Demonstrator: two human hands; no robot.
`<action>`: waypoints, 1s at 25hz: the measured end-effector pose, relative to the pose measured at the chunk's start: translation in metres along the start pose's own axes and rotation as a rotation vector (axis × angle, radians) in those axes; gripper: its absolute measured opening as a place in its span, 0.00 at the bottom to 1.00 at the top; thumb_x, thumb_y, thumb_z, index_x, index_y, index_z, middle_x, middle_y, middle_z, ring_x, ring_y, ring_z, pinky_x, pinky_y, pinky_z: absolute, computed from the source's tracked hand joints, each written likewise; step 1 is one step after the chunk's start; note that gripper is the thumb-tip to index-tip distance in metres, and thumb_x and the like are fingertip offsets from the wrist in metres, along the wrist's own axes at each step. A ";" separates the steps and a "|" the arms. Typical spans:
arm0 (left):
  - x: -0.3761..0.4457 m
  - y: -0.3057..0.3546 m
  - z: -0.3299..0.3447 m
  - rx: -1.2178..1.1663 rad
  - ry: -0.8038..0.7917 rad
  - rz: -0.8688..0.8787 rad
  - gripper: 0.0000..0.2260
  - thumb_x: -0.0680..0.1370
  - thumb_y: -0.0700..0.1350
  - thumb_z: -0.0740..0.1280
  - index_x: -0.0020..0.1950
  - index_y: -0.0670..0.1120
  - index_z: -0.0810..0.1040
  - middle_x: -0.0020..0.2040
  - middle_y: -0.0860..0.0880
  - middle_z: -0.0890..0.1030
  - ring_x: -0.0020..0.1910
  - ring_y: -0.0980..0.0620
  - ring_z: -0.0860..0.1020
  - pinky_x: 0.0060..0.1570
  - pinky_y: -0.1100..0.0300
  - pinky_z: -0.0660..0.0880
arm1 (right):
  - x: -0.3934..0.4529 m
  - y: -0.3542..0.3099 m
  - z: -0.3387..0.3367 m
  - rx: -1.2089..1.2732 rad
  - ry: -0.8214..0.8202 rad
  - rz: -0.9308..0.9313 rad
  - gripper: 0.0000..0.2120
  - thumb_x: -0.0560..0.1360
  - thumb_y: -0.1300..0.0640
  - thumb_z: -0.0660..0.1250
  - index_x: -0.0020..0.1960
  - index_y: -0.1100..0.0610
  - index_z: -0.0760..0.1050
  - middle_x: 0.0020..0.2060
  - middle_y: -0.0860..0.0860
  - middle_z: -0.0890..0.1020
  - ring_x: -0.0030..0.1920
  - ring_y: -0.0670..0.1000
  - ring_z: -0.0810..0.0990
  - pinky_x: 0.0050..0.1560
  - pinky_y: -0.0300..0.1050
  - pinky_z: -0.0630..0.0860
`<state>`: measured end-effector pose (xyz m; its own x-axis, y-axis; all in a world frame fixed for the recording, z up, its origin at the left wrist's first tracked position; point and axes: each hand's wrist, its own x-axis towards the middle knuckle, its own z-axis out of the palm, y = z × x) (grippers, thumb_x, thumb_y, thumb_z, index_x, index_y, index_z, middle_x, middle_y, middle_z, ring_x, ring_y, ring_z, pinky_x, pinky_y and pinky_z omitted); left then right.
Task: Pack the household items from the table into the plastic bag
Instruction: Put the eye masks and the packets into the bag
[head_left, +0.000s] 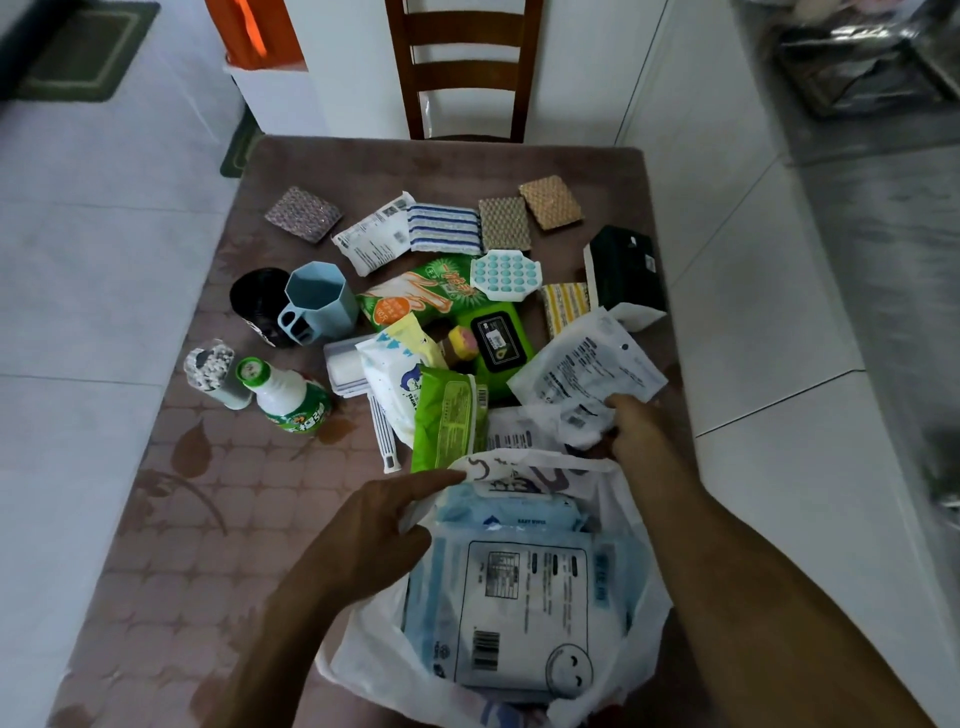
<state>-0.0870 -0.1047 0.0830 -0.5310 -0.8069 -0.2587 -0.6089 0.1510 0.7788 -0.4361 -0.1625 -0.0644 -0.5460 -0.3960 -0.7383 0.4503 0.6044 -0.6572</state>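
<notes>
Plastic bag (374, 649), white and thin, is sitting at the near edge of the table (171, 519), its mouth gaping wide; blue-and-white wipe packs (519, 587) are already lying inside it, labels up; the left hand (374, 525) is gripping the bag's left rim, fingers curled over the plastic and holding the mouth open; the right hand (636, 423) is reaching past the far rim of the bag, fingers and thumb pinching the near corner of a white printed pouch (587, 364), which is tilting up off the heap; just left of that pouch a green wipes pack with a black lid (498, 343) is lying flat, and nearer the bag a light green packet (452, 421) is leaning against a white baby-wipes pack (395, 384); farther left a green-capped bottle (291, 400) is standing upright beside a small tub of cotton swabs (213, 371); a pale blue cup (319, 301) is standing against a black cup (260, 301) behind them; along the far side scouring pads are lying in a row, a striped blue-and-white cloth (444, 228) between them; a dark green box (626, 270) is sitting at the right edge; a wooden chair (462, 67) is standing at the table's far end.
</notes>
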 end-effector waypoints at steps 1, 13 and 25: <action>0.000 0.000 0.002 -0.013 0.012 -0.008 0.30 0.66 0.40 0.62 0.66 0.62 0.75 0.56 0.57 0.82 0.33 0.56 0.78 0.31 0.63 0.75 | -0.018 -0.007 0.010 0.081 -0.022 0.049 0.25 0.59 0.57 0.74 0.56 0.55 0.77 0.51 0.54 0.84 0.45 0.57 0.84 0.46 0.57 0.81; 0.002 -0.003 0.001 -0.013 0.010 -0.037 0.30 0.66 0.43 0.62 0.67 0.63 0.73 0.47 0.46 0.85 0.35 0.47 0.81 0.34 0.54 0.79 | -0.178 -0.083 -0.060 0.064 -0.520 -0.586 0.10 0.68 0.58 0.74 0.49 0.54 0.82 0.44 0.50 0.87 0.45 0.51 0.85 0.46 0.48 0.82; -0.017 -0.002 -0.003 -0.011 -0.011 -0.037 0.29 0.66 0.45 0.62 0.64 0.70 0.72 0.52 0.45 0.85 0.42 0.40 0.83 0.40 0.46 0.81 | -0.212 0.002 -0.005 -1.232 -0.963 -0.651 0.08 0.74 0.58 0.70 0.53 0.54 0.82 0.47 0.48 0.84 0.44 0.44 0.81 0.43 0.35 0.76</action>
<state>-0.0747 -0.0932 0.0879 -0.5143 -0.8057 -0.2938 -0.6217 0.1143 0.7749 -0.3224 -0.0740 0.0918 0.3999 -0.7435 -0.5360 -0.6905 0.1401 -0.7096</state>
